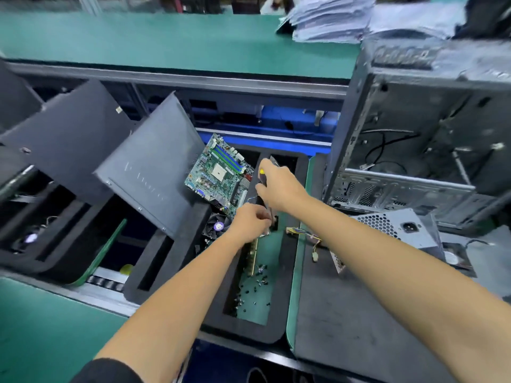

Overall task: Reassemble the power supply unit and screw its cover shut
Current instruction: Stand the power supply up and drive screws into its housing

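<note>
Open computer case upright at far right of the table, side panel off, loose cables visible inside. Two dark panels leaning at left over black foam trays. Power supply unit lying on the table just before the case, perforated face and socket upward, wire bundle trailing leftward toward the foam tray. Green motherboard propped tilted at the tray's far end, a fan below it. Right hand clenched around a screwdriver, yellow-tipped handle uppermost, shaft pointing down. Left hand just beneath, fingers curled and pinching at the shaft's lower end; exact object pinched cannot be told. Small dark screws scattered on the tray's green floor.
</note>
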The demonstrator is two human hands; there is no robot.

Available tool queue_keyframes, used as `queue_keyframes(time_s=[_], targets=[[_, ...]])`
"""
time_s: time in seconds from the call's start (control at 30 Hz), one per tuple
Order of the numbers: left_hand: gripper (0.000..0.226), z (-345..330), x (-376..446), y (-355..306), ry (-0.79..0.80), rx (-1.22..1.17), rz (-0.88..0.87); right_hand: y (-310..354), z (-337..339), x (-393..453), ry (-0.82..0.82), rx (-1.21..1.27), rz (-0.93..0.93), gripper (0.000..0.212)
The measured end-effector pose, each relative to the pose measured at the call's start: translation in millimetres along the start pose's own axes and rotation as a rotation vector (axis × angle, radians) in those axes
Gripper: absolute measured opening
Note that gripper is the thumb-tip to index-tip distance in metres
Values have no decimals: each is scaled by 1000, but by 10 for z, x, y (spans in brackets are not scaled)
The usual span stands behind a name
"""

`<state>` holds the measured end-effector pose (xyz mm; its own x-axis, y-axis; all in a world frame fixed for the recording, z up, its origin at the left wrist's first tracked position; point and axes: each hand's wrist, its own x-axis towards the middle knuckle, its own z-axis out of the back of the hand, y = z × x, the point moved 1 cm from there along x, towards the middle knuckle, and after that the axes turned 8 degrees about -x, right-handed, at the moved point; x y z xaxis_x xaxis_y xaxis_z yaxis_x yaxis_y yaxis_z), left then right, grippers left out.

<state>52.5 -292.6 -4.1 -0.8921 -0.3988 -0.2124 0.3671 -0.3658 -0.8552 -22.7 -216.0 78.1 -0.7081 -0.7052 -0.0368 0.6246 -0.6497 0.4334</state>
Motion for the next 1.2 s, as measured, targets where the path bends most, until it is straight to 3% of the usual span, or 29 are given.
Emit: queue_keyframes(time_s=[0.13,0.27,0.7,1.2], targets=[[28,112,-20,-212,64,-95,-62,52,364,-50,-100,35,27,15],[17,65,-41,-430,84,-150,-120,28,671,-168,-191,95,32,9],[17,-732,-175,-1173,95,-329,-279,-633,1478,-754,-404,112,-19,6],[20,-1776,-118,-1593,69,-220,-251,-1729,1752,-1196,-398,133,-28,8]])
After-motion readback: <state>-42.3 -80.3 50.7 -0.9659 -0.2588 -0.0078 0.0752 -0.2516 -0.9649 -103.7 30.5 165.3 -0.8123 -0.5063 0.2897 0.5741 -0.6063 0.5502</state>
